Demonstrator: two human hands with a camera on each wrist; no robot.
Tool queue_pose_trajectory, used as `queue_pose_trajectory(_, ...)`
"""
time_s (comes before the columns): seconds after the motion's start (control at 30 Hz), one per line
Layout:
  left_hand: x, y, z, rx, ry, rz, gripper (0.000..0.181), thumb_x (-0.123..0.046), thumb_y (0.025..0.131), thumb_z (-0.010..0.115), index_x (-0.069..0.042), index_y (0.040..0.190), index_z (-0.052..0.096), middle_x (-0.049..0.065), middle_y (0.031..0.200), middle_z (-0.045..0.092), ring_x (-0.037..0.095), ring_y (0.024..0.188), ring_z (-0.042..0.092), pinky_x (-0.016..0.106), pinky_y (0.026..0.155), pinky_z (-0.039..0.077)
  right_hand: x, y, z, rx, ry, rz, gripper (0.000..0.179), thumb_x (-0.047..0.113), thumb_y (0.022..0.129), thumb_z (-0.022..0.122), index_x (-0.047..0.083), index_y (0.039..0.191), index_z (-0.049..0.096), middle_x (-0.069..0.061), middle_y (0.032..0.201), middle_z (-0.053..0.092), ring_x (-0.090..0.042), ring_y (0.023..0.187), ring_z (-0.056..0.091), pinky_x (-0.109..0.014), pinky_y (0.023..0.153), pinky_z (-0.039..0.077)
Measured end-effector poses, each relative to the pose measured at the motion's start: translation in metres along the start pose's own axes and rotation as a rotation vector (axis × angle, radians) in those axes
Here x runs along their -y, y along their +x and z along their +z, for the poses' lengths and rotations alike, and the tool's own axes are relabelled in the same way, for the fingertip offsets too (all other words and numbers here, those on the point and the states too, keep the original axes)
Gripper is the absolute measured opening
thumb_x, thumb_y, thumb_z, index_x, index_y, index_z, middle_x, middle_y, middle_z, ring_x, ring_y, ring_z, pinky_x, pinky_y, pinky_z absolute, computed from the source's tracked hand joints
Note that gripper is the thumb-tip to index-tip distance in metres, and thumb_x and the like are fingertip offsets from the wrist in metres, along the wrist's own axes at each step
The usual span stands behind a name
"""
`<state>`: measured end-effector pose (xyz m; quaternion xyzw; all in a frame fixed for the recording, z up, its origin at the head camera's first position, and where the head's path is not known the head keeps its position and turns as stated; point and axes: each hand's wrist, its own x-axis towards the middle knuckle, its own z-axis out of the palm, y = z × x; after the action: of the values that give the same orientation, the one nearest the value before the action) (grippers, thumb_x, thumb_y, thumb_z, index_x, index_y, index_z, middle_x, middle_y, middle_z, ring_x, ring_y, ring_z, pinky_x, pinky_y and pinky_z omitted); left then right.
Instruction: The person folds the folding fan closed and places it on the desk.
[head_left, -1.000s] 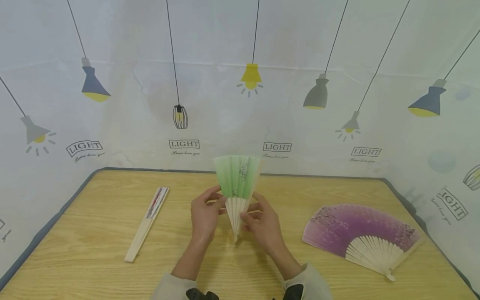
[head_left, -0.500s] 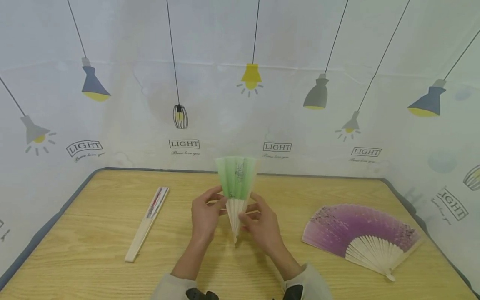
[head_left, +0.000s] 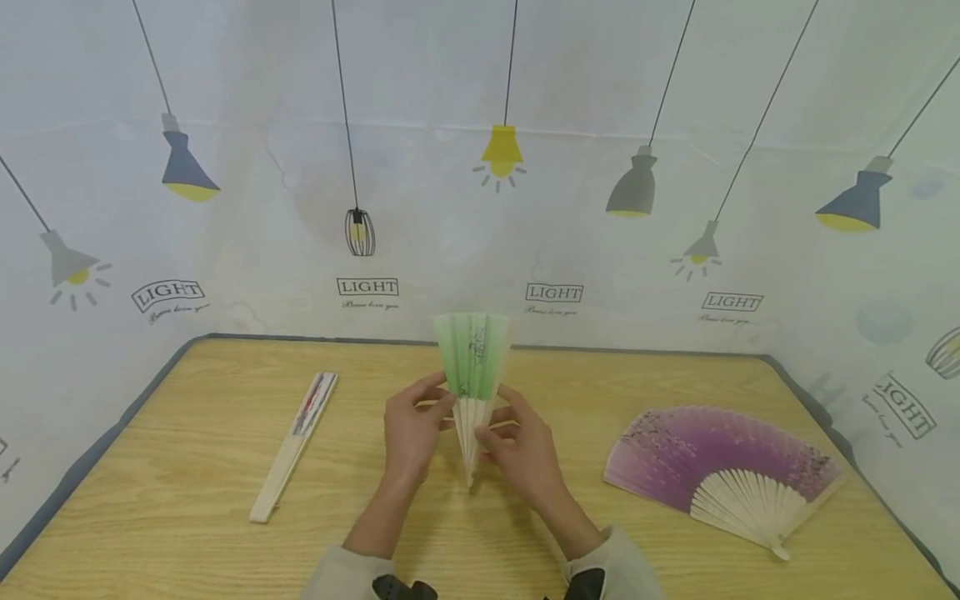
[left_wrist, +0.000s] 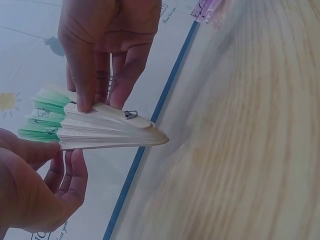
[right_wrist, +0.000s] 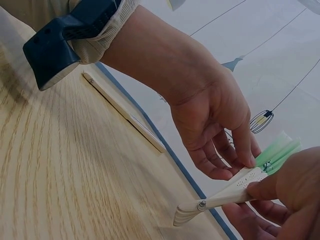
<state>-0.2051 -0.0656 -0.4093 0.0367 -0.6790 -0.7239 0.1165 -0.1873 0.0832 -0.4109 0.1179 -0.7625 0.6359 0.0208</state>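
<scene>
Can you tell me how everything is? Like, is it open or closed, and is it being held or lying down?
green folding fan, partly open, held up in both hands
purple folding fan, spread wide open, lying on the table
red-printed folding fan, closed, lying on the table
left grip, pinching the green folding fan
right grip, pinching the green folding fan

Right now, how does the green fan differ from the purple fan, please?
The green fan is only partly spread, a narrow wedge; the purple fan is spread wide. The green fan is held by the left grip and the right grip, while the purple fan lies on the table. Both have pale ribs that meet at one end.
</scene>
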Motion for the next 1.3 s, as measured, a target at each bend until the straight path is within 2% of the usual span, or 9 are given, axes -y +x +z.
queue_pose_trajectory(0.17,0.000,0.000,0.000,0.008,-0.003,-0.001,0.029,0.005,0.088,0.063,0.003,0.117,0.065,0.019,0.092,0.062,0.028,0.074,0.067,0.037,0.069,0.061,0.000,0.000,0.000,0.011,-0.026,-0.010,0.055,-0.002,0.088,0.066,0.011,0.138,0.047,-0.018,0.097,0.061,-0.032,0.085,0.066,-0.041,0.065,0.061)
queue_pose_trajectory(0.4,0.000,0.001,0.000,0.031,0.000,0.002,0.028,0.005,0.088,0.063,0.002,0.116,0.066,0.018,0.091,0.063,0.027,0.075,0.067,0.038,0.069,0.061,-0.002,0.001,0.000,0.016,-0.079,-0.040,0.054,-0.004,0.086,0.067,0.011,0.135,0.049,-0.017,0.094,0.062,-0.032,0.084,0.066,-0.038,0.061,0.061)
queue_pose_trajectory(0.57,-0.001,0.000,0.000,0.033,0.004,0.005,0.027,0.004,0.088,0.064,0.002,0.115,0.066,0.018,0.091,0.063,0.027,0.073,0.067,0.039,0.069,0.060,-0.001,0.000,0.000,0.015,-0.066,-0.025,0.054,-0.004,0.087,0.067,0.012,0.136,0.049,-0.019,0.098,0.061,-0.035,0.090,0.065,-0.040,0.063,0.061)
queue_pose_trajectory(0.77,-0.001,-0.001,0.000,0.035,0.015,0.002,0.027,0.004,0.088,0.064,0.002,0.115,0.066,0.018,0.091,0.063,0.027,0.074,0.067,0.040,0.070,0.060,0.002,0.000,0.000,0.041,-0.024,-0.004,0.057,-0.005,0.088,0.065,0.010,0.139,0.046,-0.021,0.102,0.062,-0.034,0.090,0.065,-0.045,0.065,0.060)
queue_pose_trajectory(1.07,0.000,0.001,-0.001,0.035,0.024,-0.006,0.028,0.005,0.088,0.063,0.003,0.116,0.065,0.017,0.091,0.063,0.025,0.074,0.067,0.042,0.070,0.060,0.034,-0.010,-0.001,0.067,-0.041,-0.006,0.054,-0.011,0.087,0.062,-0.002,0.137,0.044,-0.028,0.103,0.060,-0.042,0.089,0.064,-0.050,0.067,0.059)
queue_pose_trajectory(1.3,0.001,0.001,-0.001,0.045,0.027,-0.012,0.026,0.005,0.090,0.061,0.003,0.116,0.065,0.017,0.090,0.063,0.024,0.074,0.066,0.038,0.068,0.061,0.039,-0.012,-0.001,0.077,-0.068,-0.027,0.053,-0.011,0.087,0.062,-0.003,0.136,0.044,-0.027,0.101,0.060,-0.041,0.088,0.065,-0.049,0.066,0.059)
